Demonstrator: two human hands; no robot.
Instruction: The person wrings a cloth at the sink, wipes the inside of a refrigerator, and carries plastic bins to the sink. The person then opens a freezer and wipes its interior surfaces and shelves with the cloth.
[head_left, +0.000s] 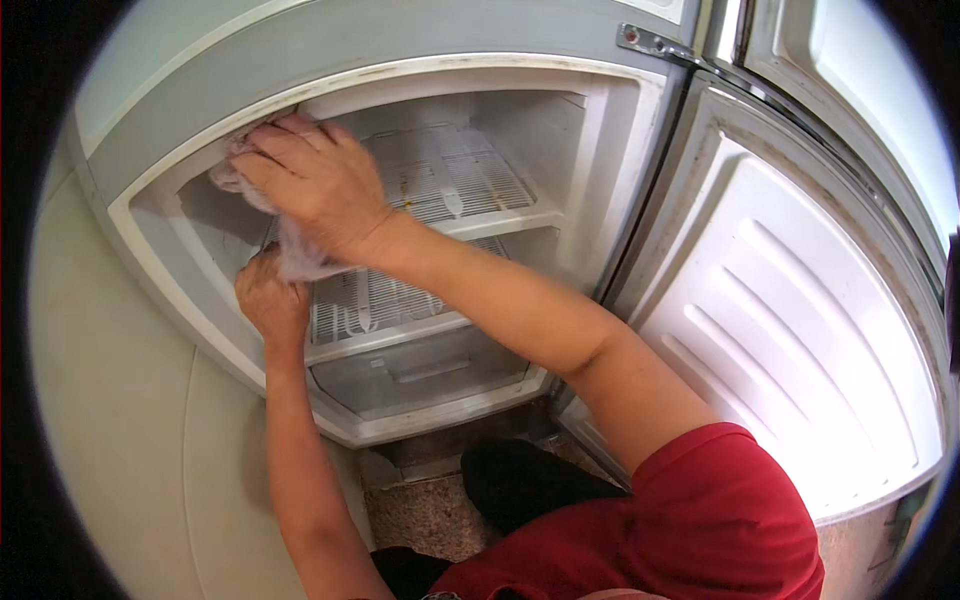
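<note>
My right hand (319, 180) presses a bunched pale pink cloth (301, 251) against the upper left of the refrigerator compartment's front frame (405, 69). Part of the cloth hangs below the palm, beside my left hand (274, 296). That hand is curled at the left side of the compartment, near the left end of the upper wire shelf (487, 174); its fingertips are hidden, so what they hold cannot be told. Brownish-yellow specks mark the upper shelf. A lower wire shelf (349, 304) shows beneath my right forearm, above a translucent drawer (435, 373).
On the right, the ribbed white lower door (780, 315) stands swung out, its grey gasket stained. Another door (877, 82) is open above it, by a metal hinge (656, 43). A pale wall (120, 360) runs close along the left. Below lies a speckled brown floor (427, 514).
</note>
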